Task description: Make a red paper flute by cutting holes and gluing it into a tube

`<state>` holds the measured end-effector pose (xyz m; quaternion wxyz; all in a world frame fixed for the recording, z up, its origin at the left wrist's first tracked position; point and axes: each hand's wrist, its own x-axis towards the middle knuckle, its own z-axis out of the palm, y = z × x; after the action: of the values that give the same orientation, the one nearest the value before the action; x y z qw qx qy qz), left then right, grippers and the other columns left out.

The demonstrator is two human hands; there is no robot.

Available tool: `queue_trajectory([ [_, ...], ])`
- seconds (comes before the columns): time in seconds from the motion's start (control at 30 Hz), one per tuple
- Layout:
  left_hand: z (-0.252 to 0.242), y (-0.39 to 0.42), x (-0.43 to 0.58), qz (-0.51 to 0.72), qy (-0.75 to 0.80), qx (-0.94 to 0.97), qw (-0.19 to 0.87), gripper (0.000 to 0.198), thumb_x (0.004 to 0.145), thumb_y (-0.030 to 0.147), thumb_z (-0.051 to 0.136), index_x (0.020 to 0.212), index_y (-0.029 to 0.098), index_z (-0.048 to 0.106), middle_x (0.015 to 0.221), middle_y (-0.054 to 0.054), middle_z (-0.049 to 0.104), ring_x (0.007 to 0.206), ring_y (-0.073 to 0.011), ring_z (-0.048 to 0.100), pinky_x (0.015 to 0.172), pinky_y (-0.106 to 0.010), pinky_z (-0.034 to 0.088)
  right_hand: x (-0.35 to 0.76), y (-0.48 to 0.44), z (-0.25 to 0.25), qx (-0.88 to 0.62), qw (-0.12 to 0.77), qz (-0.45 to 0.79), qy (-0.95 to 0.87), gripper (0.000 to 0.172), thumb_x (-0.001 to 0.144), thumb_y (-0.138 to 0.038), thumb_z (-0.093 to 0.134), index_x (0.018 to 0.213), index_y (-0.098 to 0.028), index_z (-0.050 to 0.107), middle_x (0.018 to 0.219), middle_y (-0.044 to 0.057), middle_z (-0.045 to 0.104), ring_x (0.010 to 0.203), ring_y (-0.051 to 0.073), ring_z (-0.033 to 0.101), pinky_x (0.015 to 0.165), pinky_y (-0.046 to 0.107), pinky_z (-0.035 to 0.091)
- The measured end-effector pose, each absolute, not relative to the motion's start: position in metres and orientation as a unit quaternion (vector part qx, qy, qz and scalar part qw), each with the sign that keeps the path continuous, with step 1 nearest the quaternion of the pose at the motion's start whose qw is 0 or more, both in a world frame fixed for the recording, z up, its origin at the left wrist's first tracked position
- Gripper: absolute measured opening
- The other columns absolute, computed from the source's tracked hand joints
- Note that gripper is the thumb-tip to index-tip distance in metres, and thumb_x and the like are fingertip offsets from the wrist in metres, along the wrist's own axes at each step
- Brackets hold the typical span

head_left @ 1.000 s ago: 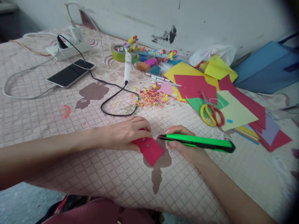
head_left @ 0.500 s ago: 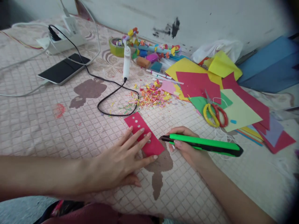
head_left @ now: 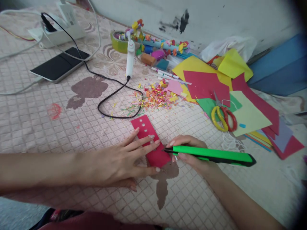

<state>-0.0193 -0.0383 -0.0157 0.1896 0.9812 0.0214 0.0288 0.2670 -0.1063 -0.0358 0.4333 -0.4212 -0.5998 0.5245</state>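
A red paper strip [head_left: 159, 158] with several small holes near its far end lies on the patterned cloth. My left hand [head_left: 127, 159] rests flat across it, fingers spread, pressing it down. In my right hand [head_left: 189, 153] is a green and black utility knife [head_left: 216, 155], gripped near its front end. The knife's dark tip meets or hovers just over the strip's right edge; I cannot tell which. Beyond the strip is a heap of tiny coloured paper scraps [head_left: 157, 95].
A white glue gun [head_left: 129, 60] stands upright, its black cord [head_left: 99, 107] looping near the strip. Scissors [head_left: 224, 119] lie on coloured paper sheets [head_left: 206, 83] at right. A phone-like black device [head_left: 59, 65] and a power strip [head_left: 69, 35] sit at left. Tape [head_left: 118, 43] is behind.
The knife tip has come closer to the strip's right edge, moving slightly down with my right hand. My left hand stays on the strip. The whole view has shifted a little.
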Motion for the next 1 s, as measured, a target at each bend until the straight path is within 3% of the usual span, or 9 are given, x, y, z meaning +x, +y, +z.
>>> queue_trajectory([
  [0.3, -0.021, -0.061, -0.032, 0.106, 0.188, 0.974, 0.069, 0.057, 0.094, 0.027, 0.067, 0.149, 0.025, 0.049, 0.157, -0.023, 0.038, 0.143, -0.048, 0.039, 0.109, -0.077, 0.03, 0.254, -0.118, -0.023, -0.433, 0.459, 0.486, -0.605, 0.017, 0.093, -0.033, 0.068, 0.11, -0.033, 0.072, 0.104, 0.004, 0.077, 0.114, 0.026, 0.069, 0.102, 0.048, 0.054],
  [0.5, -0.024, -0.069, -0.035, 0.113, 0.197, 0.972, 0.056, 0.061, 0.093, 0.042, 0.068, 0.148, 0.023, 0.049, 0.156, -0.023, 0.041, 0.143, -0.0479, 0.039, 0.111, -0.077, 0.027, 0.245, -0.129, -0.022, -0.443, 0.47, 0.487, -0.587, 0.017, 0.092, -0.035, 0.07, 0.109, -0.035, 0.073, 0.103, 0.002, 0.078, 0.106, 0.023, 0.07, 0.113, 0.055, 0.047],
  [0.73, -0.032, -0.044, -0.033, 0.126, 0.159, 0.975, 0.085, 0.057, 0.098, 0.036, 0.063, 0.148, 0.015, 0.045, 0.157, -0.025, 0.039, 0.146, -0.0401, 0.038, 0.117, -0.071, 0.025, 0.239, -0.131, -0.02, -0.413, 0.467, 0.503, -0.598, 0.017, 0.094, -0.034, 0.068, 0.11, -0.034, 0.072, 0.1, 0.002, 0.077, 0.098, 0.019, 0.072, 0.112, 0.05, 0.05],
  [0.83, -0.027, -0.039, -0.033, 0.152, 0.154, 0.971, 0.105, 0.048, 0.102, 0.034, 0.056, 0.144, 0.013, 0.049, 0.157, -0.024, 0.041, 0.148, -0.0384, 0.035, 0.118, -0.069, 0.027, 0.241, -0.129, -0.02, -0.453, 0.463, 0.474, -0.597, 0.016, 0.093, -0.033, 0.069, 0.108, -0.032, 0.073, 0.101, 0.003, 0.077, 0.096, 0.021, 0.073, 0.09, 0.039, 0.062],
  [0.9, -0.023, -0.041, -0.033, 0.152, 0.134, 0.971, 0.128, 0.044, 0.102, 0.031, 0.054, 0.143, 0.014, 0.051, 0.156, -0.025, 0.041, 0.148, -0.0377, 0.035, 0.117, -0.066, 0.03, 0.242, -0.127, -0.02, -0.471, 0.453, 0.45, -0.609, 0.017, 0.092, -0.03, 0.069, 0.108, -0.032, 0.072, 0.1, 0.003, 0.076, 0.088, 0.019, 0.073, 0.075, 0.032, 0.062],
  [1.0, -0.02, -0.052, -0.034, 0.12, 0.106, 0.973, 0.167, 0.051, 0.097, 0.032, 0.064, 0.145, 0.022, 0.051, 0.159, -0.023, 0.036, 0.149, -0.0403, 0.033, 0.116, -0.067, 0.032, 0.244, -0.12, -0.018, -0.456, 0.411, 0.452, -0.647, 0.019, 0.092, -0.025, 0.066, 0.11, -0.031, 0.071, 0.105, 0.005, 0.075, 0.094, 0.021, 0.072, 0.078, 0.034, 0.06],
])
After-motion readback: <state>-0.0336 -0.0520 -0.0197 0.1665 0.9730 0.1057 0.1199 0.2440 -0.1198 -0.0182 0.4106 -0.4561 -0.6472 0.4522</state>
